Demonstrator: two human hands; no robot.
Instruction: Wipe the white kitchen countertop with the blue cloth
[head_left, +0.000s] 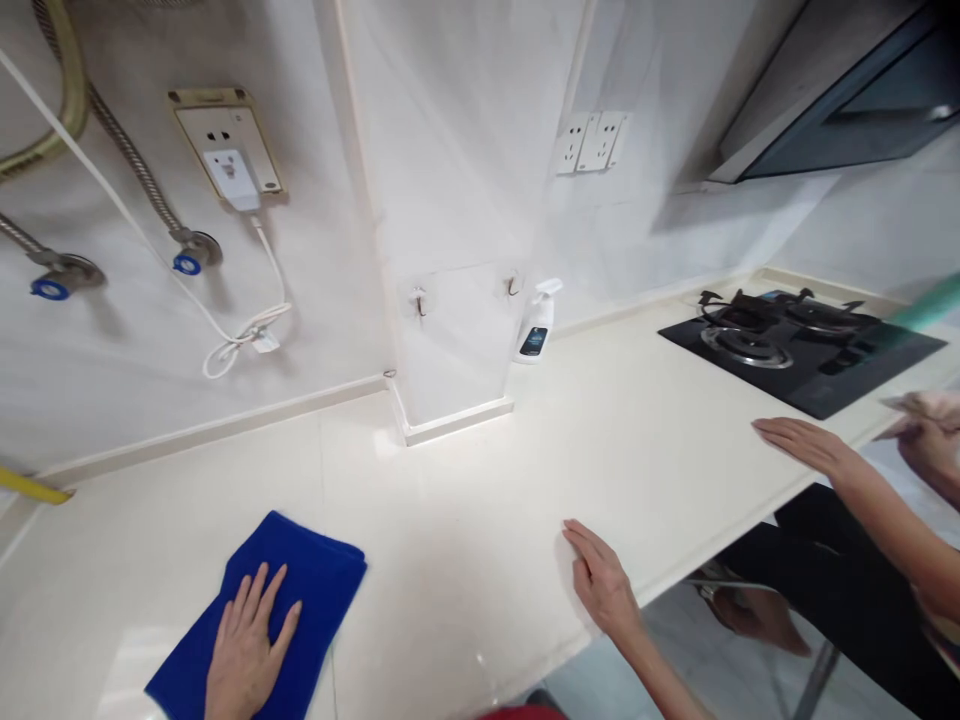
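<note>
My left hand (251, 640) lies flat on a folded blue cloth (322, 570), fingers spread and pressing it to the pale countertop (442, 560). Part of the cloth runs out at the bottom of the view. Near the counter's front edge, my right hand (600, 580) rests on its side with the fingers stretched out and nothing in it. A white spray bottle (536, 325) stands farther back, beside the wall pillar.
A black gas hob (795, 350) sits at the right under a range hood (840, 100). Another person's hand (802, 445) touches the counter edge; their other hand holds a pale cloth (934, 408). A yellow pipe (34, 487) enters at the left. Cables hang below a socket (225, 140).
</note>
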